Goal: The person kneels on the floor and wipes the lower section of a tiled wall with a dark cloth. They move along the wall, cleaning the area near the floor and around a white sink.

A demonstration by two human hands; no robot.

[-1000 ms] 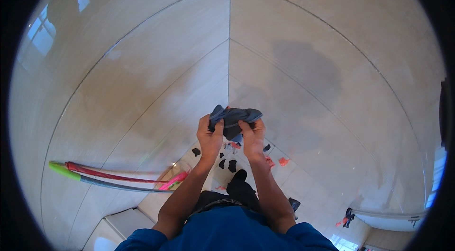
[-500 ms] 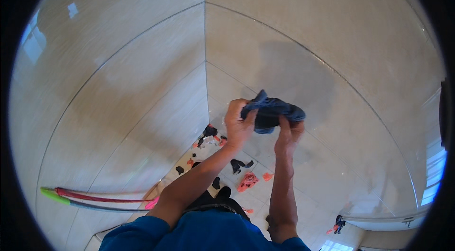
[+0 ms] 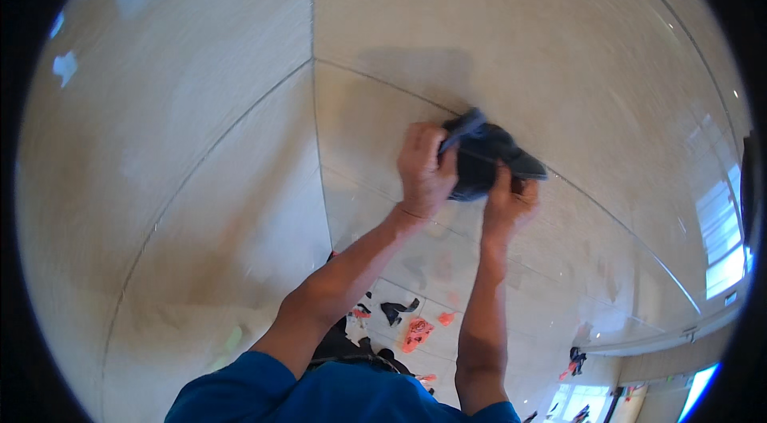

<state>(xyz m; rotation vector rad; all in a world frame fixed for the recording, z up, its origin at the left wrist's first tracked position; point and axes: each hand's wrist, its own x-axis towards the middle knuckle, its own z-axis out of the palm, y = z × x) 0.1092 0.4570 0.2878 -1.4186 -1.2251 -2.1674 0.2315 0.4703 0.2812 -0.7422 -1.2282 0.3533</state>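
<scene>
Two closed pinches: left hand (image 3: 427,170) and right hand (image 3: 511,210) grip opposite sides of dark cloth (image 3: 481,158), presumably to hold it spread; orange-red scrap (image 3: 418,333) on floor (image 3: 444,355) below hands

The glossy wall (image 3: 575,39) is moderately lit, and a soft shadow (image 3: 391,95) is cast on it near the dark cloth (image 3: 482,159), which is slightly blurred. Bluish-white window glare (image 3: 721,223) is seen at the right rim and on the floor (image 3: 511,335). Tile seams (image 3: 156,227) are bowed by fisheye distortion.
</scene>
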